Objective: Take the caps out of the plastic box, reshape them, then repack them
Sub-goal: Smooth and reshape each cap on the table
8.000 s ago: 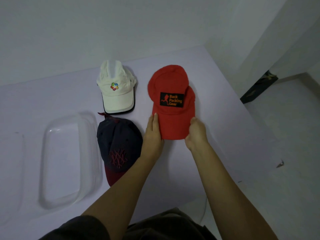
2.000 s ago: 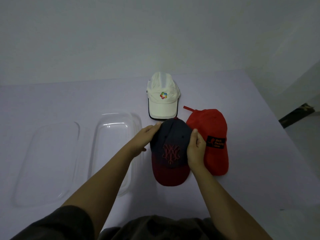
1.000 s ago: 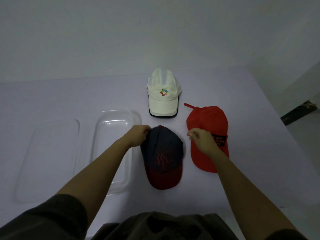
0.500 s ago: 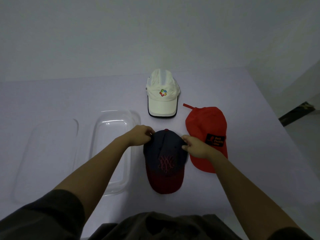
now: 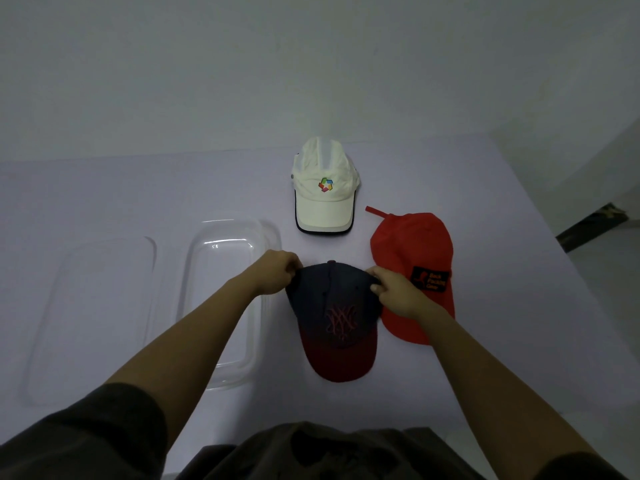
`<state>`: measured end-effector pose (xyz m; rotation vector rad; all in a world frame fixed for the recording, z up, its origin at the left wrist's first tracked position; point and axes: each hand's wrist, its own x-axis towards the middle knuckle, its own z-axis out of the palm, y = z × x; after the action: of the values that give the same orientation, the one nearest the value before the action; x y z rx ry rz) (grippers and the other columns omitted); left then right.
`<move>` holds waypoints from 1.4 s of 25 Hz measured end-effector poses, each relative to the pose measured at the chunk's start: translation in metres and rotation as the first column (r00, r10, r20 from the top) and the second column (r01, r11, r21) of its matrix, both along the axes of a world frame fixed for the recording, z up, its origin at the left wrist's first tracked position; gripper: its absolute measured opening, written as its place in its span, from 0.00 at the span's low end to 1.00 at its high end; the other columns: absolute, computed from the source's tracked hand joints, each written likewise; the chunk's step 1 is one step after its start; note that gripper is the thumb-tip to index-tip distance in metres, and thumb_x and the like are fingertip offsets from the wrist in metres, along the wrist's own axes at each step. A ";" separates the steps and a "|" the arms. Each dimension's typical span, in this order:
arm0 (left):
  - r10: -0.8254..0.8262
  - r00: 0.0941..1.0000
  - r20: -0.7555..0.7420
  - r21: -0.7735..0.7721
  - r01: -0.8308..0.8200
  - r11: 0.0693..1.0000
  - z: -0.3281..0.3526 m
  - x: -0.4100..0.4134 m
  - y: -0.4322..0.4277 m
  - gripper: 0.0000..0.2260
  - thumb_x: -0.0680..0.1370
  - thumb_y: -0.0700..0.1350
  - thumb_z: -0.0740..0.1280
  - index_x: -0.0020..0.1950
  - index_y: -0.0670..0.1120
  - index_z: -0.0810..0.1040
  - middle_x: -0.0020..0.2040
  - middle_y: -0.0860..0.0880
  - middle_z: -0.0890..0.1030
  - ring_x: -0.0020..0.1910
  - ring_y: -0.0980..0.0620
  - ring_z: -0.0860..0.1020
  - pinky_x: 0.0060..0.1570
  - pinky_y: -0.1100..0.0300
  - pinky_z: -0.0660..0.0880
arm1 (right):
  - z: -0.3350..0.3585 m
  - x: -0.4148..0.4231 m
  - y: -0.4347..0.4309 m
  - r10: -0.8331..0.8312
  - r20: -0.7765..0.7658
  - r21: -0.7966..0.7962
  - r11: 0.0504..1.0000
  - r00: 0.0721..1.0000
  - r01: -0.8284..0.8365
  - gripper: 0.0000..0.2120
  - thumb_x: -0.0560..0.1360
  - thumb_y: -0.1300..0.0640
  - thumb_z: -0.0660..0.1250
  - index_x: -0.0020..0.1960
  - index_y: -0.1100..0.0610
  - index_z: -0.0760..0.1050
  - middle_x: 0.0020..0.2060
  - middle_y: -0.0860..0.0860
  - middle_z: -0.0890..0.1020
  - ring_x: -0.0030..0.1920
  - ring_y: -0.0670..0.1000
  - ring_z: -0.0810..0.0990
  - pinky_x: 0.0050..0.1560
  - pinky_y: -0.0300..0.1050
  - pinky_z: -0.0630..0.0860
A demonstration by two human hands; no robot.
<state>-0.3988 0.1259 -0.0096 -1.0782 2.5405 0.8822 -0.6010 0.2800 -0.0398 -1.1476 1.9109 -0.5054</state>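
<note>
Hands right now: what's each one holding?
Left hand: closed on navy cap with red brim.
Right hand: closed on the same cap.

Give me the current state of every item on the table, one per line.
navy cap: flat on table, gripped at both crown sides
left hand: shut on navy cap
right hand: shut on navy cap
red cap: lying free
white cap: lying free
plastic box: open, empty
lid: off, beside plastic box

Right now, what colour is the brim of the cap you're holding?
Dark red, on the navy cap; the head view shows it.
</note>
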 end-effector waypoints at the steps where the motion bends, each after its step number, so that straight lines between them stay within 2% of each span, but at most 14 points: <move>1: 0.003 1.000 0.010 -0.022 -0.003 1.000 -0.001 0.000 0.000 0.13 0.78 0.35 0.58 0.60 0.40 0.75 0.57 0.41 0.79 0.55 0.45 0.77 0.53 0.59 0.71 | 0.000 0.001 -0.002 0.000 -0.039 -0.011 1.000 0.999 -0.001 0.16 0.78 0.66 0.57 0.65 0.59 0.70 0.60 0.57 0.76 0.59 0.55 0.75 0.58 0.47 0.73; 4: 0.021 1.000 0.002 -0.067 -0.021 0.998 -0.004 -0.002 0.002 0.12 0.79 0.36 0.58 0.60 0.39 0.75 0.57 0.40 0.79 0.54 0.44 0.77 0.53 0.58 0.72 | 0.001 0.006 -0.011 -0.026 -0.074 -0.081 0.997 0.997 0.020 0.19 0.78 0.66 0.59 0.68 0.60 0.68 0.64 0.57 0.75 0.64 0.55 0.73 0.64 0.48 0.71; 9: 0.073 0.996 -0.047 -0.097 -0.077 0.992 -0.004 -0.008 0.001 0.13 0.79 0.35 0.58 0.62 0.38 0.74 0.59 0.40 0.79 0.56 0.43 0.77 0.56 0.57 0.73 | 0.004 0.006 -0.012 0.045 -0.076 -0.062 0.997 0.996 -0.050 0.22 0.77 0.64 0.61 0.70 0.58 0.66 0.67 0.56 0.71 0.66 0.54 0.71 0.67 0.49 0.70; 12: 0.112 0.986 -0.126 -0.116 -0.126 0.985 0.005 -0.018 -0.002 0.18 0.77 0.33 0.59 0.67 0.38 0.71 0.63 0.39 0.77 0.60 0.43 0.76 0.62 0.55 0.71 | 0.017 0.000 -0.016 0.013 -0.123 -0.240 0.970 0.992 -0.042 0.22 0.76 0.65 0.62 0.69 0.58 0.67 0.65 0.56 0.72 0.64 0.52 0.72 0.66 0.48 0.70; 14: 0.083 0.974 -0.213 -0.150 -0.116 0.982 0.016 -0.029 -0.006 0.18 0.77 0.32 0.59 0.67 0.38 0.71 0.62 0.39 0.77 0.60 0.43 0.76 0.62 0.55 0.71 | 0.030 -0.009 -0.022 -0.024 -0.202 -0.373 0.926 0.979 -0.054 0.20 0.76 0.67 0.61 0.67 0.58 0.70 0.62 0.54 0.75 0.59 0.46 0.72 0.62 0.40 0.71; 16: 0.037 0.958 -0.283 -0.149 -0.082 0.985 0.029 -0.044 -0.007 0.17 0.77 0.35 0.59 0.67 0.39 0.72 0.62 0.40 0.78 0.60 0.44 0.77 0.61 0.57 0.70 | 0.043 -0.028 -0.026 -0.063 -0.250 -0.409 0.911 0.966 -0.047 0.21 0.74 0.70 0.60 0.65 0.57 0.72 0.61 0.52 0.76 0.57 0.42 0.71 0.56 0.26 0.66; 17: 0.028 0.954 -0.297 -0.123 -0.067 0.990 0.033 -0.055 -0.007 0.17 0.78 0.37 0.60 0.67 0.39 0.71 0.62 0.40 0.78 0.60 0.45 0.76 0.61 0.58 0.70 | 0.048 -0.043 -0.027 -0.071 -0.262 -0.401 0.915 0.962 -0.041 0.23 0.71 0.70 0.60 0.65 0.58 0.72 0.61 0.53 0.75 0.57 0.43 0.71 0.55 0.24 0.65; 20: 0.033 0.961 -0.273 0.031 -0.026 0.999 0.034 -0.089 -0.006 0.21 0.78 0.46 0.63 0.70 0.41 0.68 0.66 0.42 0.75 0.63 0.47 0.75 0.60 0.60 0.69 | 0.054 -0.094 -0.023 -0.068 -0.289 -0.307 0.951 0.955 -0.025 0.35 0.61 0.64 0.61 0.69 0.58 0.67 0.66 0.56 0.70 0.66 0.53 0.69 0.64 0.40 0.66; 23: -0.042 0.981 -0.191 0.195 0.079 0.978 0.027 -0.121 0.004 0.32 0.75 0.53 0.68 0.74 0.44 0.60 0.73 0.45 0.66 0.70 0.48 0.67 0.64 0.60 0.64 | 0.053 -0.141 -0.005 -0.102 -0.114 0.032 0.994 0.988 0.106 0.46 0.65 0.68 0.70 0.76 0.55 0.49 0.74 0.55 0.56 0.73 0.57 0.58 0.65 0.47 0.64; 26: -0.066 0.978 -0.199 0.371 0.138 0.919 0.017 -0.151 0.019 0.40 0.71 0.51 0.73 0.75 0.46 0.54 0.72 0.49 0.62 0.71 0.51 0.63 0.60 0.72 0.58 | 0.039 -0.162 0.020 -0.075 -0.005 0.285 0.956 0.997 0.073 0.59 0.62 0.61 0.79 0.76 0.53 0.40 0.77 0.52 0.48 0.76 0.56 0.51 0.70 0.53 0.60; 28: 0.008 0.966 -0.260 0.431 0.108 0.896 0.003 -0.170 0.025 0.48 0.64 0.55 0.77 0.75 0.49 0.53 0.73 0.49 0.63 0.70 0.51 0.64 0.69 0.60 0.62 | 0.028 -0.164 0.029 -0.066 0.012 0.259 0.964 0.998 0.061 0.62 0.59 0.56 0.81 0.76 0.53 0.39 0.77 0.51 0.49 0.76 0.54 0.51 0.72 0.52 0.57; 30: 0.029 0.967 -0.253 0.448 0.091 0.889 -0.011 -0.183 0.028 0.54 0.60 0.55 0.78 0.76 0.50 0.48 0.73 0.47 0.62 0.71 0.50 0.64 0.70 0.49 0.65 | 0.018 -0.162 0.034 -0.063 0.041 0.184 0.981 0.997 0.054 0.63 0.58 0.55 0.82 0.76 0.53 0.40 0.76 0.51 0.52 0.75 0.53 0.54 0.70 0.49 0.59; 32: 0.004 0.979 -0.205 0.441 0.089 0.893 -0.017 -0.191 0.033 0.56 0.62 0.52 0.79 0.76 0.49 0.42 0.75 0.46 0.59 0.72 0.48 0.62 0.71 0.50 0.63 | 0.011 -0.161 0.036 -0.055 0.079 0.115 0.992 0.995 0.046 0.62 0.57 0.56 0.82 0.76 0.51 0.42 0.74 0.52 0.58 0.73 0.53 0.59 0.68 0.47 0.62; 35: 0.000 0.972 -0.236 0.419 0.101 0.902 -0.020 -0.198 0.040 0.49 0.66 0.46 0.77 0.76 0.44 0.48 0.73 0.46 0.62 0.71 0.48 0.64 0.68 0.58 0.63 | 0.002 -0.163 0.038 -0.040 -0.027 0.002 0.999 0.999 0.040 0.61 0.51 0.46 0.83 0.75 0.48 0.50 0.69 0.52 0.67 0.69 0.53 0.67 0.69 0.55 0.65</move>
<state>-0.5966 0.1655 -0.0297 -0.8050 2.3570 1.5410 -0.7641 0.3182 -0.0380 -1.1211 1.9606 -0.5113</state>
